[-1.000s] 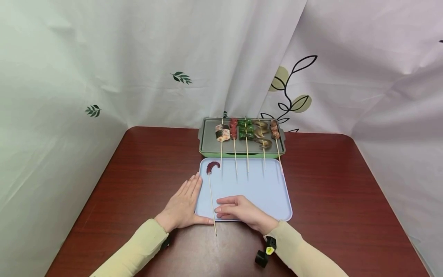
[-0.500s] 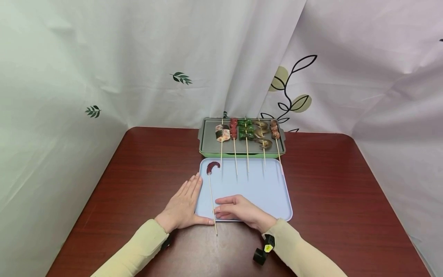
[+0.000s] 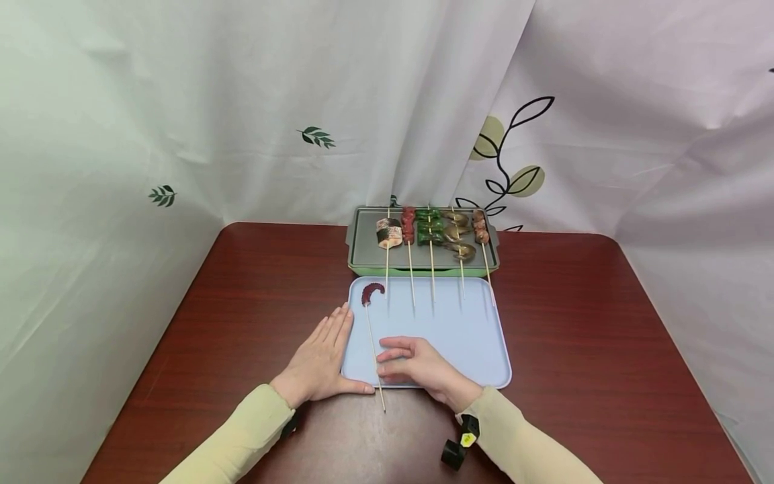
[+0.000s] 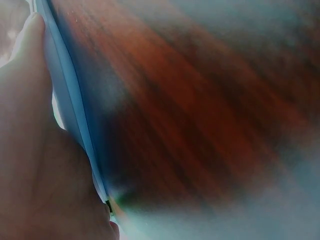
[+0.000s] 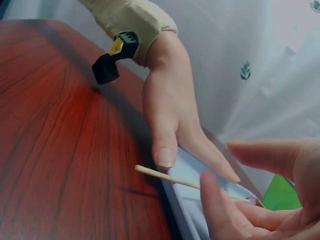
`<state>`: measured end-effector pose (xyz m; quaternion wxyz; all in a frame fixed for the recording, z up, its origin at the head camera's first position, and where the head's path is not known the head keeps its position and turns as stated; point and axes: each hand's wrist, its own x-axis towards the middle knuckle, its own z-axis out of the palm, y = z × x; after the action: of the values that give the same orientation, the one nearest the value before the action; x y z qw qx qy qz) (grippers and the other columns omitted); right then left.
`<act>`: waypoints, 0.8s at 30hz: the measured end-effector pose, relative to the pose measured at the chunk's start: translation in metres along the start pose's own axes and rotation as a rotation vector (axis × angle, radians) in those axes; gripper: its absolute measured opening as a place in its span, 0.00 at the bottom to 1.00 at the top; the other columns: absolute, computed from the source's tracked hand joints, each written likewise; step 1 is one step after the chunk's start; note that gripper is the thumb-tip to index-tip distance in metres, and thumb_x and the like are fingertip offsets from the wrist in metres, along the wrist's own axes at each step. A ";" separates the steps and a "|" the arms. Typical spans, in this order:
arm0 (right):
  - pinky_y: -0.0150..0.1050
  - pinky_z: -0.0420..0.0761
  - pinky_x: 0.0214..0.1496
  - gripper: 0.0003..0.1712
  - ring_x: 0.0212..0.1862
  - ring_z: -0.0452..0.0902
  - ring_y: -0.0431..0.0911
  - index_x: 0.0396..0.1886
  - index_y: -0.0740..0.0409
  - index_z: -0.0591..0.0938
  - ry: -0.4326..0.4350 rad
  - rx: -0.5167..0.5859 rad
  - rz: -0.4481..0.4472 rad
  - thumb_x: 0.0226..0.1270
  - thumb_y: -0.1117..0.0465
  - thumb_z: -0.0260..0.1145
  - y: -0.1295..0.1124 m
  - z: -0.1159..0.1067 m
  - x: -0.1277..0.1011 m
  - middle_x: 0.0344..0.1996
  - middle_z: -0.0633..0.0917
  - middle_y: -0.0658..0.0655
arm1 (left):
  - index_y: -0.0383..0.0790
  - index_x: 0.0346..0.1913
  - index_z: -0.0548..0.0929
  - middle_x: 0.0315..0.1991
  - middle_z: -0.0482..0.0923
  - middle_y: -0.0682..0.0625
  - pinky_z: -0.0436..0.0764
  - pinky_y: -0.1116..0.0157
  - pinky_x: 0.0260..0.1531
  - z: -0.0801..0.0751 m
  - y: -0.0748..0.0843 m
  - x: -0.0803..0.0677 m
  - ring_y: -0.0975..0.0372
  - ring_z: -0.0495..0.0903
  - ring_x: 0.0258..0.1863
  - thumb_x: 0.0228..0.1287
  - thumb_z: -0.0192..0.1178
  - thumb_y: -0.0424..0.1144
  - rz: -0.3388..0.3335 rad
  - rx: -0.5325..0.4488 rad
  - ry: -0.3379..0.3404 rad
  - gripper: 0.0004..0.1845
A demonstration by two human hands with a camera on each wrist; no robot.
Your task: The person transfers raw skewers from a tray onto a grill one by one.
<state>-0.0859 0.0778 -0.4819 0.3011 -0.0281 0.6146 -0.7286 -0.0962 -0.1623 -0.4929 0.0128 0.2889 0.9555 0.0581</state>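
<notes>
A pale blue tray lies before me in the head view. Along its left side rests a skewer bearing a dark red, curled, tentacle-like piece; its bare stick end sticks out past the front rim. My left hand lies with straight fingers along the tray's left edge, thumb at the front left corner. Over the tray's front part, my right hand has its fingertips right beside the stick. In the right wrist view, thumb and index finger stand apart, with the stick passing behind the thumb.
Behind the tray stands a green-sided grill pan with several food skewers side by side, their sticks reaching over the tray's back. Among them are green pepper pieces and mushrooms. The brown wooden table is bounded by white curtains.
The stick's near end has shifted slightly right. My right hand's fingers have spread a little apart at the stick. My left hand has stayed in place.
</notes>
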 end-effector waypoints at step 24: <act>0.36 0.83 0.51 0.29 0.49 0.84 0.45 0.63 0.78 0.75 0.000 -0.132 0.010 0.64 0.71 0.70 -0.003 0.008 0.002 0.47 0.87 0.66 | 0.23 0.77 0.53 0.78 0.50 0.32 0.56 0.50 0.74 0.002 -0.001 0.000 0.44 0.51 0.78 0.48 0.52 0.86 0.019 0.000 0.036 0.74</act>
<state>-0.0853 0.0703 -0.4782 0.3023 -0.0446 0.6616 -0.6848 -0.0965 -0.1626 -0.4951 -0.0048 0.2967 0.9528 0.0635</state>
